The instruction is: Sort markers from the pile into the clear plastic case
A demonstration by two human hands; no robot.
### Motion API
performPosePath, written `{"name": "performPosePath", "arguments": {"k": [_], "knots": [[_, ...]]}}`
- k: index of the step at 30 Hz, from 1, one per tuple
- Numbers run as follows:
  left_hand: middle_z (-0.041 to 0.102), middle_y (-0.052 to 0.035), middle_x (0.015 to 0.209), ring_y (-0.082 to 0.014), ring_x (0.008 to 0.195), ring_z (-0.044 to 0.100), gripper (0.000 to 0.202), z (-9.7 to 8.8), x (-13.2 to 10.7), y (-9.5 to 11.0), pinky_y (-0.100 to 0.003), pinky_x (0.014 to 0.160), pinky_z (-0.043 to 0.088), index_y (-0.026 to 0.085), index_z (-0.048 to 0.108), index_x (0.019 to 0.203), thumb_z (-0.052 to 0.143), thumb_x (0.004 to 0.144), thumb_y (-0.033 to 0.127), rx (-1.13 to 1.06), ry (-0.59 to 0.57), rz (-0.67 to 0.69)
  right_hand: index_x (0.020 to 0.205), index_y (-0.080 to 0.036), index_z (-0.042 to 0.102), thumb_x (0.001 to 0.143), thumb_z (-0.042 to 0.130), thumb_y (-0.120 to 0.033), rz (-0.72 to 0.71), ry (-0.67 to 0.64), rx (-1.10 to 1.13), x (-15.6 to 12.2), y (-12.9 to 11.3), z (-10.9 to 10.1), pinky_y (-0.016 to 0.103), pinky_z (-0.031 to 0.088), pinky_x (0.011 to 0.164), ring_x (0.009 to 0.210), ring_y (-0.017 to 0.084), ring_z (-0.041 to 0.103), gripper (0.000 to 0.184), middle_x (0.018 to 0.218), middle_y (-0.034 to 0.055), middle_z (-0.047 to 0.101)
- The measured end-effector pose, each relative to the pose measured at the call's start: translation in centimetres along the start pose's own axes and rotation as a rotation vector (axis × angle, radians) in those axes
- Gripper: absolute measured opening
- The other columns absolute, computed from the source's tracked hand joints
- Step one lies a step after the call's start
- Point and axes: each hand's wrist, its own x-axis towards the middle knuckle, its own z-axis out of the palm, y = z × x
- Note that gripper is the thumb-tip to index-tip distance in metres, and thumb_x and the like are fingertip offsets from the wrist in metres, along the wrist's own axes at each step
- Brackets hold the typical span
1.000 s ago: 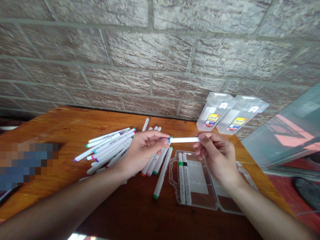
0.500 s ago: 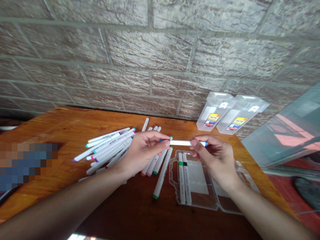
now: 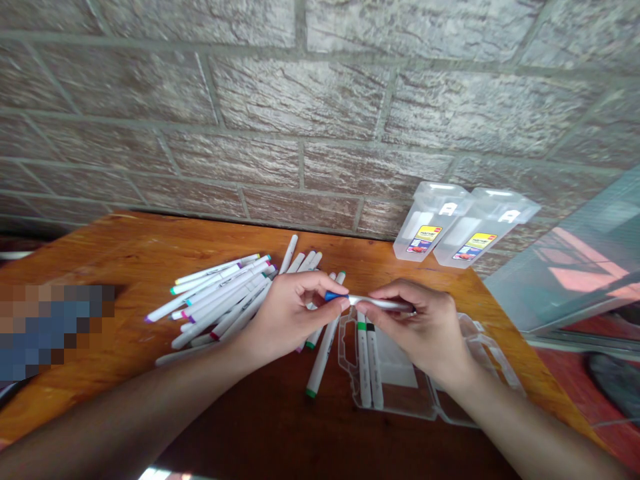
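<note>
A white marker (image 3: 380, 304) with a blue cap is held level between my two hands, above the table. My left hand (image 3: 293, 313) pinches the blue cap between thumb and fingers. My right hand (image 3: 433, 327) grips the white barrel, with fingertips close to the cap; its far end is partly covered by my fingers. Whether the cap has come away from the barrel, I cannot tell. Below my right hand lies an open clear plastic case (image 3: 395, 410), with a green-banded marker (image 3: 365, 367) and a black-banded marker (image 3: 375, 367) side by side in its left half.
Loose white markers (image 3: 215, 300) with coloured ends are piled left of my left hand. A green-ended marker (image 3: 323, 360) lies beside the case. Two clear labelled containers (image 3: 417, 227) stand at the back right of the wooden table (image 3: 135, 247), against a brick wall (image 3: 300, 100).
My right hand has slid left along the marker, from its far end to near the blue cap. Both hands are slightly lower, and the marker's right end is now tilted a little down.
</note>
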Motion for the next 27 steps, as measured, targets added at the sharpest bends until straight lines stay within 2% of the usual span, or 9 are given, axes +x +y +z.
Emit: {"name": "performPosePath", "arguments": {"k": [3, 6, 16, 22, 27], "knots": [[0.079, -0.006, 0.087, -0.0156, 0.074, 0.07, 0.015, 0.08, -0.32, -0.16, -0.023, 0.065, 0.053, 0.015, 0.079, 0.093, 0.075, 0.088, 0.028, 0.053, -0.047, 0.02, 0.08, -0.022, 0.075, 0.082, 0.084, -0.034, -0.052, -0.011, -0.063, -0.1, -0.24, -0.02, 0.028, 0.053, 0.055, 0.059, 0.018, 0.068, 0.015, 0.072, 0.0028, 0.075], [0.079, -0.006, 0.089, -0.0162, 0.076, 0.071, 0.016, 0.02, -0.59, -0.28, -0.023, 0.067, 0.053, 0.016, 0.08, 0.095, 0.072, 0.09, 0.029, 0.095, -0.076, 0.036, 0.078, -0.022, 0.075, 0.081, 0.085, -0.034, -0.082, -0.006, -0.101, -0.09, -0.33, -0.01, 0.027, 0.051, 0.053, 0.057, 0.017, 0.067, 0.016, 0.07, 0.0021, 0.074], [0.082, -0.0046, 0.098, -0.0186, 0.082, 0.074, 0.017, -0.21, -0.71, -0.59, -0.025, 0.071, 0.054, 0.022, 0.082, 0.101, 0.068, 0.093, 0.028, 0.149, -0.107, 0.05, 0.075, -0.021, 0.073, 0.079, 0.087, -0.033, -0.035, -0.018, -0.07, -0.09, -0.06, 0.01, 0.026, 0.05, 0.053, 0.057, 0.016, 0.066, 0.019, 0.068, 0.0012, 0.073], [0.08, -0.0059, 0.091, -0.0178, 0.078, 0.072, 0.015, 0.06, -0.46, -0.22, -0.024, 0.069, 0.054, 0.018, 0.08, 0.099, 0.07, 0.091, 0.026, 0.018, -0.076, 0.015, 0.08, -0.021, 0.076, 0.08, 0.086, -0.033, 0.064, -0.056, 0.061, -0.18, 0.38, 0.31, 0.027, 0.055, 0.059, 0.063, 0.018, 0.07, 0.016, 0.074, 0.002, 0.076], [0.075, -0.0037, 0.077, -0.0132, 0.064, 0.066, 0.014, 0.01, -0.1, 0.17, -0.021, 0.059, 0.051, 0.014, 0.079, 0.096, 0.073, 0.088, 0.023, -0.094, -0.043, -0.008, 0.085, -0.023, 0.079, 0.083, 0.084, -0.034, 0.123, -0.068, 0.18, -0.14, 0.51, 0.46, 0.026, 0.058, 0.064, 0.068, 0.017, 0.073, 0.012, 0.08, 0.0016, 0.079]]}}
